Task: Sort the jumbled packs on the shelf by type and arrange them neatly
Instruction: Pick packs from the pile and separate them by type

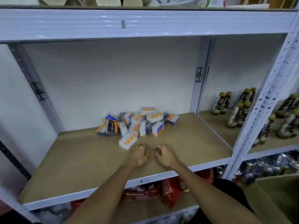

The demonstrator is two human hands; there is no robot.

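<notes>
A jumbled heap of small packs (139, 122) lies at the back middle of the brown shelf board (80, 159). Most are white with orange labels. One dark pack marked Charcoal (112, 127) stands at the heap's left, and a white and orange pack (128, 141) lies loose at the front. My left hand (138, 155) hovers just in front of that loose pack, fingers curled in, holding nothing. Beside it, my right hand (165, 155) has its fingers bent and apart, also holding nothing. Neither hand touches a pack.
Dark bottles with yellow caps (234, 109) stand in the bay to the right, behind a white upright post (262, 101). Red snack bags (169, 191) fill the shelf below. A white beam (145, 25) runs overhead. A cardboard box (278, 196) sits at lower right.
</notes>
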